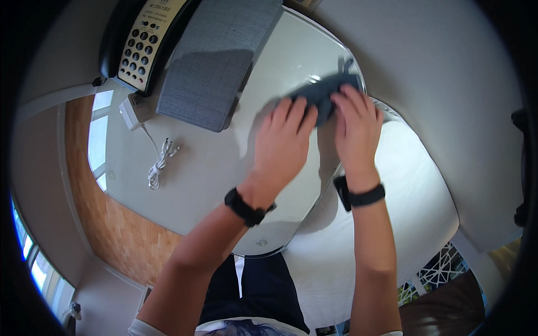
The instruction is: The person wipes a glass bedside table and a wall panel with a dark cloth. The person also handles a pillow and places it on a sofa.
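Observation:
Near the far right edge of the glass tabletop (201, 168) lies a dark grey-blue soft item (321, 92), perhaps a small pouch or cloth, with thin loops at its upper end; it is blurred. The fingers of my left hand (283, 140) touch its left side. My right hand (357, 124) has its fingertips on its right side, the thumb bent beside it. Whether either hand grips it is unclear. Both wrists wear black bands.
A grey fabric-covered folder (206, 71) lies beside a desk telephone (138, 50). Closer in are a white power adapter (134, 111) and its bundled white cable (159, 166). A white-covered bed or seat (399, 189) adjoins the table on the right, below a wall.

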Available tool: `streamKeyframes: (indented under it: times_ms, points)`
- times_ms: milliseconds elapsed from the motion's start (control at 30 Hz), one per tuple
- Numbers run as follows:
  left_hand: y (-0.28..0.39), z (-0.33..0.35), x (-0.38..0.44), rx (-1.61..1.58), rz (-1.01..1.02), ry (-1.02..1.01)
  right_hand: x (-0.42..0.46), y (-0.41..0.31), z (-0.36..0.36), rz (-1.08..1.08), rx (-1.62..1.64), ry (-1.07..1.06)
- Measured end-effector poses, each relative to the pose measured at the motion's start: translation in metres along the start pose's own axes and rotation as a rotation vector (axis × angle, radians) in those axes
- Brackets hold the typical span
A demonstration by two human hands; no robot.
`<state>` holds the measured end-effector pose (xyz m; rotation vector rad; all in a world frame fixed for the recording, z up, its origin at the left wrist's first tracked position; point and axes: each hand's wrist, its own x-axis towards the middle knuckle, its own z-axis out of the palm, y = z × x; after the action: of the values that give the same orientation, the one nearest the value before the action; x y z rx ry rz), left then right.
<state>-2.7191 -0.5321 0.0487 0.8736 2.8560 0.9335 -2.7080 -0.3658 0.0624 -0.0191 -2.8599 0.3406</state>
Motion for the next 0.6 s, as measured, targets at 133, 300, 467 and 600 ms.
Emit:
streamKeyframes:
  times_ms: [133, 300, 467, 600]
  points:
    - [0.022, -0.010, -0.063, 0.059, 0.080, -0.099, -0.072, -0.023, -0.034, 0.049, 0.018, -0.154]
    - [0.020, -0.012, -0.054, 0.012, 0.072, -0.099, -0.067, -0.015, -0.030, 0.043, 0.017, -0.090]
    - [0.005, 0.010, 0.012, 0.064, 0.097, 0.037, -0.014, 0.015, -0.001, 0.083, 0.005, 0.061]
    - [0.004, 0.004, -0.008, 0.028, 0.126, -0.066, -0.046, 0.001, -0.011, 0.144, 0.044, -0.020]
